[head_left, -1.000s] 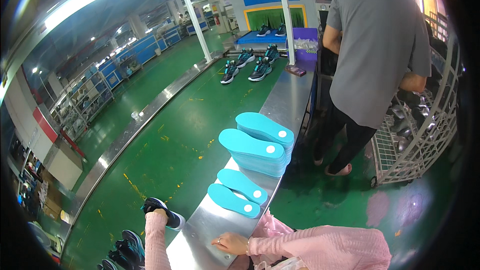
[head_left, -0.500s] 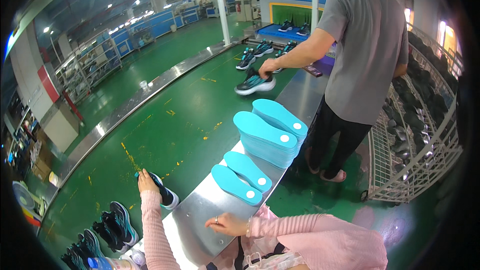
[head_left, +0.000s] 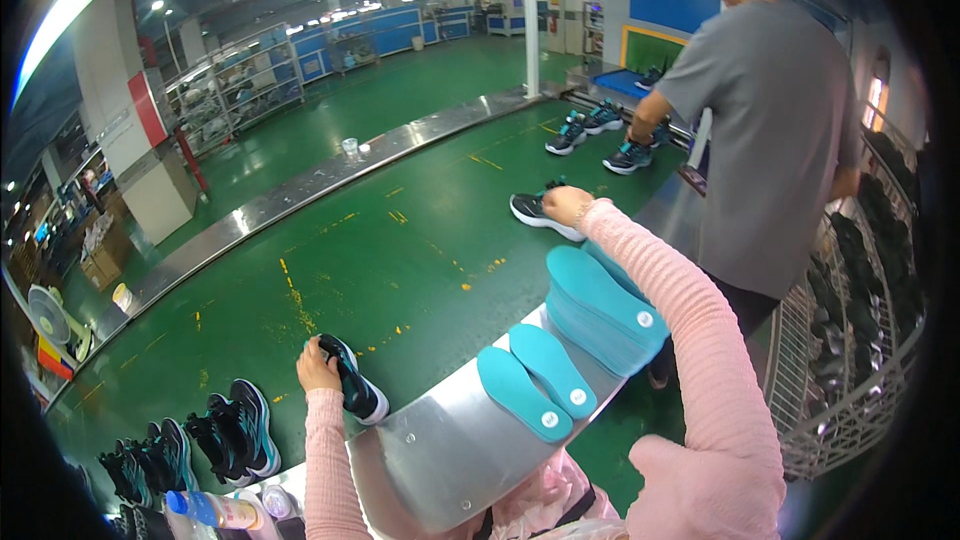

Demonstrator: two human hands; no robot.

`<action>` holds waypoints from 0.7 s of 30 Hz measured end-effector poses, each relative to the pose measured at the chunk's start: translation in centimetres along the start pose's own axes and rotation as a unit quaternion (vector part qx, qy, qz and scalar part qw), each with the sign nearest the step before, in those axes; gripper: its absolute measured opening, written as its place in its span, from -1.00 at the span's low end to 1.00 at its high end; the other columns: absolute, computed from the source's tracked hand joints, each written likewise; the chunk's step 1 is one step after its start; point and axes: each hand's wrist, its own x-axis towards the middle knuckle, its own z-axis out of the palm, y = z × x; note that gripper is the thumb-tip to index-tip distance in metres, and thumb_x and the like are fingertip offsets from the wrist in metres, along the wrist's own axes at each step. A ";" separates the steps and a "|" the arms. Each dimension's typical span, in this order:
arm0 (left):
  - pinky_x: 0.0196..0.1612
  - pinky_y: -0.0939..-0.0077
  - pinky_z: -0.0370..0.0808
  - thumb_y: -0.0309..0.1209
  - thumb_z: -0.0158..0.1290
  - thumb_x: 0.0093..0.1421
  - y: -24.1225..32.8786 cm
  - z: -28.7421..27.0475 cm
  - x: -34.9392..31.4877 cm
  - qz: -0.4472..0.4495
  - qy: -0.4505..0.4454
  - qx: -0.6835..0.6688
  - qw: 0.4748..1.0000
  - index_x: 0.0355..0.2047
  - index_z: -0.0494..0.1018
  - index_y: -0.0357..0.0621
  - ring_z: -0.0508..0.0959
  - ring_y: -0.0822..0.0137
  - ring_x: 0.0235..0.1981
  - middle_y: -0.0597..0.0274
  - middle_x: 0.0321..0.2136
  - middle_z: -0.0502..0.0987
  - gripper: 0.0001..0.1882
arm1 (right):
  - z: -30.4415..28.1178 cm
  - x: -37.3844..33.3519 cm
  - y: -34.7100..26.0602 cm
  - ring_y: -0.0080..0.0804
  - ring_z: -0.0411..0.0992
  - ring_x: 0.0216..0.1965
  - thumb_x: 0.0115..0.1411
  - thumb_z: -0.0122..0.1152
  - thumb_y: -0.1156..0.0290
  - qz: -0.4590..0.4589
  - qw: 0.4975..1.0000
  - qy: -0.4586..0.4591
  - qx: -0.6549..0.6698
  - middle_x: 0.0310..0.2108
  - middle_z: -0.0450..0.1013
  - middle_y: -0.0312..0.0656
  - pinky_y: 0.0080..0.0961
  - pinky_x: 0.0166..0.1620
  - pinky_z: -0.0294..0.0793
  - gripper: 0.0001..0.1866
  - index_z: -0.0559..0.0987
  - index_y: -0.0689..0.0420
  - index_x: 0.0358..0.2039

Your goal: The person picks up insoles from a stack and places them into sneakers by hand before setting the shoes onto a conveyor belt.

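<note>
My left hand (head_left: 318, 370) is closed on the upper of a black sneaker (head_left: 365, 400) with a white sole, which rests on the green conveyor belt near its front edge. Farther off, my outstretched right hand (head_left: 568, 205) grips the top of another black sneaker (head_left: 530, 214) with a white sole on the belt. Two turquoise insoles (head_left: 518, 392) lie side by side on the metal ledge in front of me. Just beyond them stand stacks of turquoise insoles (head_left: 590, 290), partly hidden by my right forearm.
Several dark sneakers (head_left: 245, 430) stand at the lower left, beside a plastic bottle (head_left: 215, 510) with a blue cap. A co-worker in a grey shirt (head_left: 770, 120) reaches toward sneakers (head_left: 630, 152) at the far end. Wire racks of dark objects (head_left: 850, 340) stand at the right.
My right hand has gone from above the metal ledge out to a sneaker on the belt. The co-worker's hand has moved farther away. My view has shifted; my left hand stays at its sneaker.
</note>
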 end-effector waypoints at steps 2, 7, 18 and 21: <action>-0.15 0.31 0.30 -0.53 0.14 -0.22 0.4 0.1 -0.1 -0.037 -0.003 -0.011 0.999 -0.19 0.26 -0.13 0.37 0.06 -0.22 0.09 -0.26 0.39 -0.49 | 1.3 2.1 3.9 -0.17 0.36 -0.16 -0.01 -0.08 0.21 0.107 0.987 -0.083 -0.085 -0.19 0.39 -0.10 -0.36 -0.12 0.34 -0.64 0.48 0.09 -0.23; -0.12 0.32 0.26 -0.51 0.11 -0.19 -0.4 1.3 -0.7 -0.054 -0.011 -0.021 0.998 -0.16 0.25 -0.17 0.36 0.08 -0.18 0.06 -0.21 0.37 -0.50 | 3.0 3.0 6.6 -0.30 0.34 -0.10 -0.06 -0.05 0.05 0.207 0.928 -0.238 -0.200 -0.10 0.35 -0.18 -0.37 -0.07 0.30 -0.48 0.41 0.04 -0.10; -0.18 0.27 0.31 -0.47 0.06 -0.13 -2.6 1.2 -0.5 -0.040 -0.086 -0.047 0.994 -0.10 0.31 -0.12 0.39 0.06 -0.27 0.06 -0.26 0.43 -0.51 | 4.1 7.6 -4.6 -0.39 0.47 -0.43 -0.04 -0.01 0.23 0.081 0.974 -0.195 -0.076 -0.45 0.49 -0.22 -0.40 -0.38 0.44 -0.75 0.54 0.05 -0.40; -0.16 0.27 0.34 -0.50 0.00 -0.08 -2.8 1.9 0.0 -0.085 -0.102 -0.042 0.990 -0.16 0.35 -0.11 0.40 0.06 -0.26 0.08 -0.27 0.44 -0.61 | 5.6 4.0 -11.9 -0.37 0.47 -0.49 -0.04 -0.01 0.37 -0.204 0.971 -0.120 0.001 -0.57 0.47 -0.22 -0.48 -0.38 0.46 -0.82 0.56 0.11 -0.51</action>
